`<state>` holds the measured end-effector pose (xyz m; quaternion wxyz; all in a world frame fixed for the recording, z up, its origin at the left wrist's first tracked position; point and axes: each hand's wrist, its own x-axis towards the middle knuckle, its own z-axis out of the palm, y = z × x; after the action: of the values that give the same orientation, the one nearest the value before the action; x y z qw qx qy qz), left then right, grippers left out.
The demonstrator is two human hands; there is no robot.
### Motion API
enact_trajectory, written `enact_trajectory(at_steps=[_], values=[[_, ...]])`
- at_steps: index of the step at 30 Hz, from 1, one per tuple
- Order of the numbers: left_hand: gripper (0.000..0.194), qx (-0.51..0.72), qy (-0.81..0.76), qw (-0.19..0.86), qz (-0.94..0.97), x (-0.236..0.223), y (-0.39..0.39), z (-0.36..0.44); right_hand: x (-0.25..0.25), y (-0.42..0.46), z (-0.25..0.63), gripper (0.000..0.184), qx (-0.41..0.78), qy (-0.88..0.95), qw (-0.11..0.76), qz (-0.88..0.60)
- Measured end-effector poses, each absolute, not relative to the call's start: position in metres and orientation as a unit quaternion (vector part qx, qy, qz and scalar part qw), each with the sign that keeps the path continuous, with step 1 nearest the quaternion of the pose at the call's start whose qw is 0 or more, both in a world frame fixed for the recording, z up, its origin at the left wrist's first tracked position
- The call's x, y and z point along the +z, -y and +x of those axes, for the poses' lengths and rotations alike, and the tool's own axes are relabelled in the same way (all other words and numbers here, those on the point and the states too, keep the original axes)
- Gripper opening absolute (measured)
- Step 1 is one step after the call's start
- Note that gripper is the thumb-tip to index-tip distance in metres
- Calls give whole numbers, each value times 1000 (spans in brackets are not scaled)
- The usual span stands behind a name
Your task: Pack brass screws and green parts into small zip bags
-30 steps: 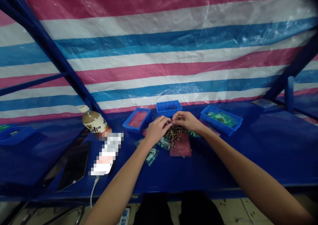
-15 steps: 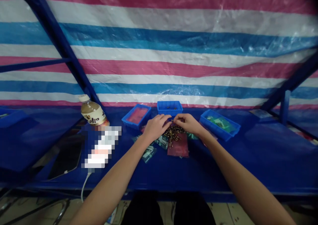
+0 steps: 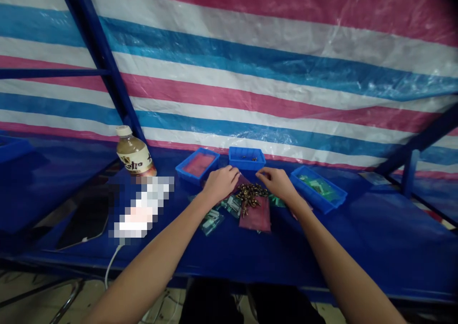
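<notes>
My left hand [image 3: 220, 183] and my right hand [image 3: 277, 183] rest on the blue bench, a short gap between them. Both have their fingers curled in, and anything inside them is too small to see. Just in front of the hands lies a pile of small brass parts [image 3: 250, 193], sitting on a dark red pouch [image 3: 255, 216]. Behind the gap stands a small blue tray [image 3: 246, 157] with a few dark pieces in it. Small green packets [image 3: 211, 219] lie beside my left wrist.
A blue tray with a red lining [image 3: 198, 164] stands at the back left, and a blue tray of green parts [image 3: 318, 188] at the right. A drink bottle [image 3: 134, 154], a blurred-out object [image 3: 141, 209] with a white cable and a dark tablet [image 3: 84, 219] lie to the left. A striped tarpaulin hangs behind.
My hands were pinched together over the brass pile; now they have drawn apart, each to its own side. The view has tilted and shifted slightly.
</notes>
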<state>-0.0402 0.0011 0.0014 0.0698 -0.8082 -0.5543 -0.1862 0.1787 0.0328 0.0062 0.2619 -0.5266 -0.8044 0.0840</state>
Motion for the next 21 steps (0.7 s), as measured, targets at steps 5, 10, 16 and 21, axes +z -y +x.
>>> enact_trajectory(at_steps=[5, 10, 16, 21], values=[[32, -190, 541, 86, -815, -1, -1, -39, 0, -35, 181, 17, 63, 867, 142, -474], [32, -201, 539, 73, -815, -2, 0, -37, -2, -37, 183, 5, 52, 842, 142, -518], [27, -240, 520, 64, -817, -7, -2, -35, 1, -35, 175, 10, 165, 816, 265, -487], [22, -330, 446, 37, -831, -6, -3, -34, 6, -27, 159, 29, 413, 707, 395, -417]])
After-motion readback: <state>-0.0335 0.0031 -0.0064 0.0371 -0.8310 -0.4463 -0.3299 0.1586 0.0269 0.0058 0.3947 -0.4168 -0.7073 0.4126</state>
